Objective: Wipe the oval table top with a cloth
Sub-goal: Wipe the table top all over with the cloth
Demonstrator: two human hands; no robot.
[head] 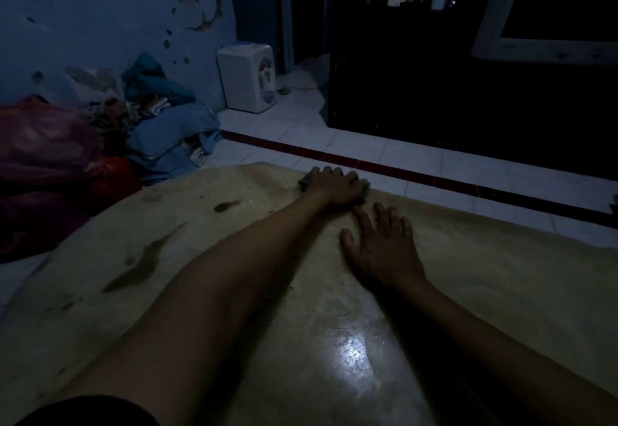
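Note:
The oval table top [207, 251] is pale yellow, with dark stains on its left part and a bright glare near the front. My left hand [339, 186] reaches across to the far edge and presses down on a dark cloth [305, 182], which shows only at both sides of the hand. My right hand [384, 245] lies flat on the table just behind it, fingers spread, holding nothing. The room is very dim.
A pile of clothes and bags [100, 138] lies left of the table against the blue wall. A white water dispenser [249, 77] stands on the tiled floor [434, 164] beyond. Dark furniture [468, 97] fills the back right.

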